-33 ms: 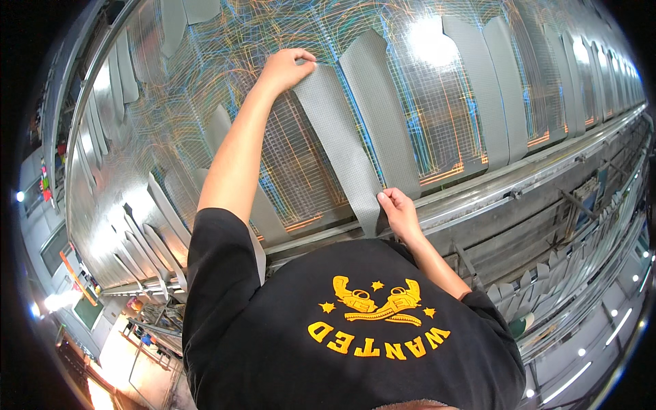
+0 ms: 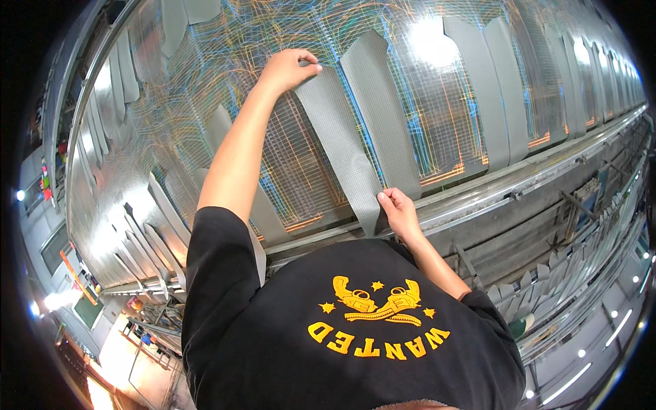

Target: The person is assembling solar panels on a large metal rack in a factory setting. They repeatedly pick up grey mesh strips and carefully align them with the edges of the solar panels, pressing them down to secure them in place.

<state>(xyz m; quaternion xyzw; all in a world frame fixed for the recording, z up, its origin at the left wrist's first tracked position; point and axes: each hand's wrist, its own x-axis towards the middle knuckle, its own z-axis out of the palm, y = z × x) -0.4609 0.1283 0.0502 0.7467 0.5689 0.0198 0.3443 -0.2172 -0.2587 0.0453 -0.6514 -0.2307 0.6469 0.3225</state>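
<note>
A long grey strip (image 2: 339, 140) of woven material lies slantwise on a glossy work surface (image 2: 198, 96) marked with a fine grid and coloured lines. My left hand (image 2: 290, 67) is stretched far out and pinches the strip's far end. My right hand (image 2: 398, 213) grips its near end at the surface's front edge. The strip runs flat and taut between the two hands. A second grey strip (image 2: 383, 116) of the same shape lies right beside it, touching along its right side.
More grey strips (image 2: 495, 96) lie in a row to the right, and others (image 2: 160, 219) fan out at the left. A metal rail (image 2: 519, 188) runs along the front edge. Below it, a frame holds more grey pieces (image 2: 547, 287).
</note>
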